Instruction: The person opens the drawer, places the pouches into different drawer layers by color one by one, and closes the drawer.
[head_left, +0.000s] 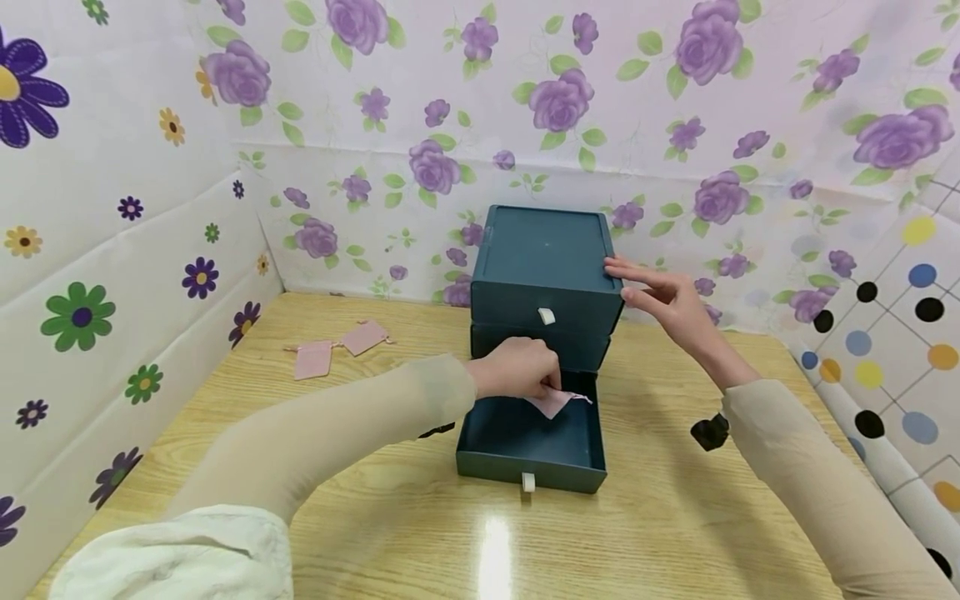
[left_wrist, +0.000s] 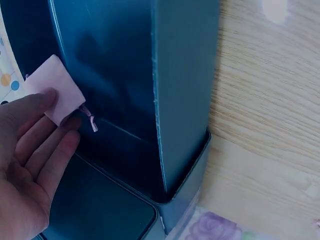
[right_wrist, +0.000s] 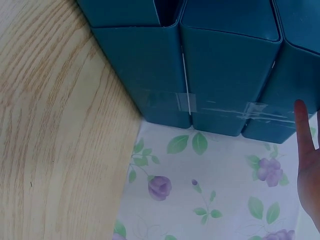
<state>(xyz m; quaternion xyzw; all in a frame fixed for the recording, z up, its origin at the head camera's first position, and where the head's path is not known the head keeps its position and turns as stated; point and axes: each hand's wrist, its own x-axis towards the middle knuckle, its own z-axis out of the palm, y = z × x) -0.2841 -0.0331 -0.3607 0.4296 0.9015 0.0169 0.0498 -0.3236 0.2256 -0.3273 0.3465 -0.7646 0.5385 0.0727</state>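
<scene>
A dark teal drawer unit (head_left: 547, 250) stands on the table with its bottom drawer (head_left: 525, 481) pulled out. Over that drawer my left hand (head_left: 517, 367) pinches a small pink drawstring pouch (head_left: 551, 403) between thumb and fingers. The left wrist view shows the pouch (left_wrist: 60, 90) flat, its cord hanging loose beside the fingertips. My right hand (head_left: 663, 308) rests with straight fingers against the unit's upper right edge. In the right wrist view, its fingers (right_wrist: 303, 125) lie along the side of the top section.
Two more pink pouches, a left one (head_left: 312, 359) and a right one (head_left: 365, 337), lie on the wooden table (head_left: 390, 517) to the left. Flowered sheeting (head_left: 360, 167) hangs behind the unit. Clear tape (right_wrist: 220, 111) runs across the stacked sections.
</scene>
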